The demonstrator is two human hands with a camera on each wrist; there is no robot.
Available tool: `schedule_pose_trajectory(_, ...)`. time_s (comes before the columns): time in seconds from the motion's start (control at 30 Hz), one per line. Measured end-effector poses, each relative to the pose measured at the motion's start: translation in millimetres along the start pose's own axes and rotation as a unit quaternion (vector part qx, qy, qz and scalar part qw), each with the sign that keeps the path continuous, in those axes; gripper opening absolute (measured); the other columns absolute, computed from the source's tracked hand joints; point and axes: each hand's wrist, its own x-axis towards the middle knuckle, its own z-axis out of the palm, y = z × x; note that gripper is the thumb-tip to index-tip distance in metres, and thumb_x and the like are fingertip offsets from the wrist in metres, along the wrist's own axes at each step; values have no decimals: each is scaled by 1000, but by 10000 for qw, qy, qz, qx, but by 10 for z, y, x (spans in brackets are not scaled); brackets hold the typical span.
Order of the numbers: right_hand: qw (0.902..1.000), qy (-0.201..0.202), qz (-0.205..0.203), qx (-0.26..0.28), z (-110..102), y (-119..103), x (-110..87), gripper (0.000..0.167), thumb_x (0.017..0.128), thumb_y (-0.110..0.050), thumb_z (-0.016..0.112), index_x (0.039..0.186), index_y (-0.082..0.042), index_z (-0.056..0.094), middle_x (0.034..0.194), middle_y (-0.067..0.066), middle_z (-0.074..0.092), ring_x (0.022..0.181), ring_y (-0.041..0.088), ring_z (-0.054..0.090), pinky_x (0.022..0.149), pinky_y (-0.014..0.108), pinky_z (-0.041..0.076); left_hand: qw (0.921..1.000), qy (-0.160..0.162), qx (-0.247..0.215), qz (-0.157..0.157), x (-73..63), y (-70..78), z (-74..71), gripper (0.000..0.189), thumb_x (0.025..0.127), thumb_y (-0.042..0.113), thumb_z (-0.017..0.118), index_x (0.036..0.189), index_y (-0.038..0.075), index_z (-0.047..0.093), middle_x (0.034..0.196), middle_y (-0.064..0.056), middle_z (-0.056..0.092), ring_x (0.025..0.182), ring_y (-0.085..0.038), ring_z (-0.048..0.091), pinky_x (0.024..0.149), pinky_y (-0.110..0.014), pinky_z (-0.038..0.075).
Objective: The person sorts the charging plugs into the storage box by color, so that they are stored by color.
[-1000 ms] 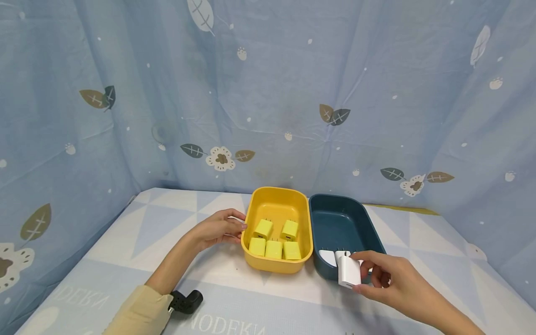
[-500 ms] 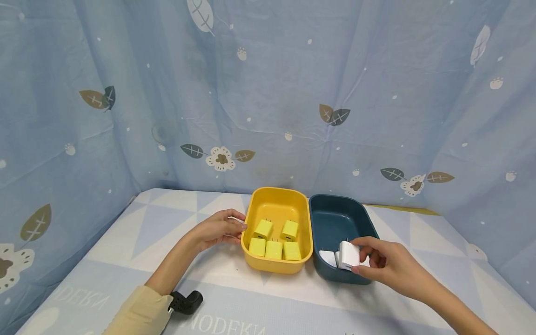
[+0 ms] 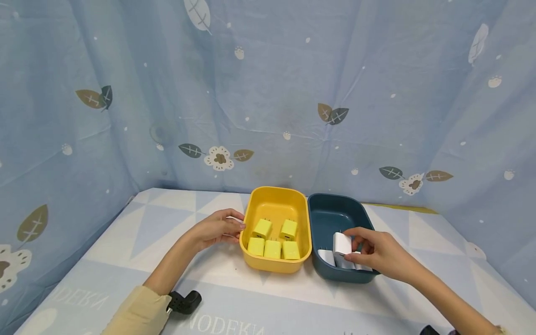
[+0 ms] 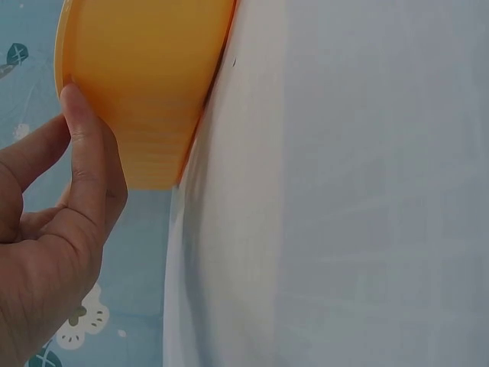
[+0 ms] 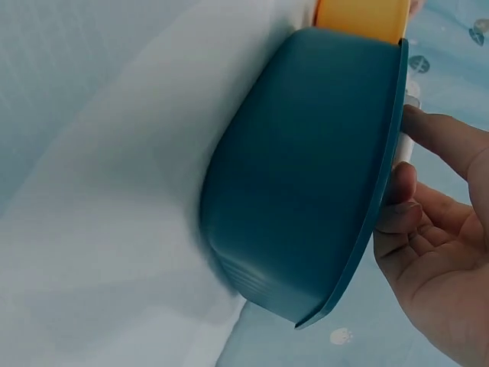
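My right hand (image 3: 381,253) pinches a white charger plug (image 3: 342,244) between thumb and fingers over the near part of the dark blue bin (image 3: 339,275). The charger stands prongs up. Several more white chargers (image 3: 326,257) sit along that bin's near end, partly covered by the hand. In the right wrist view, the blue bin's wall (image 5: 306,160) hides most of the held charger. My left hand (image 3: 219,228) touches the left side of the yellow bin (image 3: 272,266), fingers extended, fingertips at its rim in the left wrist view. Inside that bin lie several yellow chargers (image 3: 272,249).
The two bins stand side by side on a table covered with a patterned cloth (image 3: 167,228). A blue leaf-print curtain (image 3: 272,93) hangs close behind them. A black wrist mount (image 3: 185,302) sticks out from the left sleeve.
My right hand has moved away from me and slightly left, bringing the white charger from the blue bin's near rim to inside the bin. The left hand has stayed at the yellow bin.
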Motion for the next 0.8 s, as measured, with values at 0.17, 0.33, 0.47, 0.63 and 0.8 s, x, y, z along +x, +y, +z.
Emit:
schedule_pose_trajectory(0.17, 9999, -70, 13, -131, 2, 26, 117, 47, 85, -24, 80, 123, -3, 62, 84, -7, 59, 62, 6, 53, 54, 23, 48, 10000, -38, -5, 48, 0, 0, -4, 42, 96, 8, 64, 130, -6, 44, 100, -16, 62, 76, -20, 64, 75, -31, 60)
schedule_pose_trajectory(0.33, 9997, -104, -122, -171, 9, 30, 233, 45, 85, -24, 80, 121, -3, 63, 84, -8, 59, 63, 6, 52, 55, 23, 47, 10000, 10, -46, 19, 6, -6, -6, 39, 96, 7, 64, 129, -4, 45, 99, -15, 63, 76, -20, 64, 75, -31, 60)
schedule_pose_trajectory(0.47, 9996, -183, -7, -195, 31, 29, 319, 44, 85, -24, 80, 120, -3, 64, 83, -7, 58, 64, 7, 51, 55, 23, 47, 10000, 10, -95, 3, 14, -13, -10, 38, 96, 7, 64, 128, -4, 46, 99, -15, 63, 76, -21, 65, 75, -31, 60)
schedule_pose_trajectory(0.63, 9992, -262, 145, -263, 68, 65, 419, 45, 84, -22, 81, 120, -2, 64, 82, -6, 59, 65, 10, 52, 55, 23, 47, 9999, -11, -107, 14, 12, -14, -16, 39, 96, 7, 64, 128, -4, 45, 99, -15, 63, 76, -21, 64, 76, -31, 60)
schedule_pose_trajectory(0.8, 9980, -495, 370, -114, 112, 88, 486, 47, 84, -22, 81, 121, 0, 62, 81, -5, 59, 66, 14, 52, 56, 23, 48, 9999, 17, -110, -13, 14, -20, -9, 39, 95, 7, 65, 128, -4, 46, 99, -15, 63, 77, -21, 64, 76, -31, 60)
